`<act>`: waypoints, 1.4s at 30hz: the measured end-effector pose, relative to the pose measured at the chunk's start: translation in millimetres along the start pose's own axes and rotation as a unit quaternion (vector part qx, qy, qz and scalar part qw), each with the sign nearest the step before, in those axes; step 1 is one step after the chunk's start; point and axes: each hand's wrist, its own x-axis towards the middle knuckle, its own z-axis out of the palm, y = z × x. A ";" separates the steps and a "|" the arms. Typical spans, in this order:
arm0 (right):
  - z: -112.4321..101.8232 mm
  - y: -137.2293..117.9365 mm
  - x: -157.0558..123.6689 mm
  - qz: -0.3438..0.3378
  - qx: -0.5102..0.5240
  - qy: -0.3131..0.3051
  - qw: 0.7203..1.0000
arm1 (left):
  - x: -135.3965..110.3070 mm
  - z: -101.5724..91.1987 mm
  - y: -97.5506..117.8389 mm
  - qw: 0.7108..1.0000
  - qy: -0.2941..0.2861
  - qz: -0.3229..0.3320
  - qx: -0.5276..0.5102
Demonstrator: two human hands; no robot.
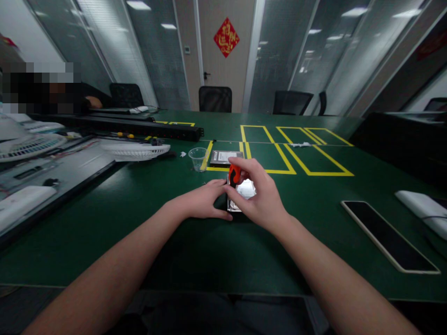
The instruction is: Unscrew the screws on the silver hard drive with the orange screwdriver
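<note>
Orange-handled tool [235, 173] sits in right hand [264, 193]; tip hidden.

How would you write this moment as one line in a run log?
left hand: holding near hard drive | right hand: holding orange-and-black tool over it, tip hidden | beyond: second hard drive, clear cup
</note>
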 end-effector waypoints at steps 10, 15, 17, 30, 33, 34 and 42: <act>1.4 -3.0 -2.4 0.007 0.026 0.005 1.000 | 1.0 -5.4 11.4 0.999 -0.020 -0.016 0.021; -0.4 -2.1 -0.1 -0.020 0.011 0.011 1.000 | 0.6 -1.8 2.1 1.000 -0.007 -0.015 0.016; -1.0 -1.5 0.9 -0.026 0.010 0.013 1.000 | 0.7 -0.4 0.4 1.000 -0.006 -0.009 0.018; 3.5 -1.2 -2.0 -0.021 0.030 0.011 0.999 | -0.7 -1.6 3.7 1.000 -0.005 -0.008 0.020; 1.9 0.8 -2.1 -0.013 0.011 0.005 1.000 | -1.1 0.5 1.2 1.000 0.001 -0.018 0.014; 1.3 1.3 -2.0 -0.010 0.005 0.002 1.000 | -1.1 1.0 1.1 1.000 0.004 -0.017 0.010; 1.4 -0.4 -1.4 -0.014 0.017 0.008 1.000 | 1.4 -1.5 6.7 1.000 -0.007 -0.016 0.022</act>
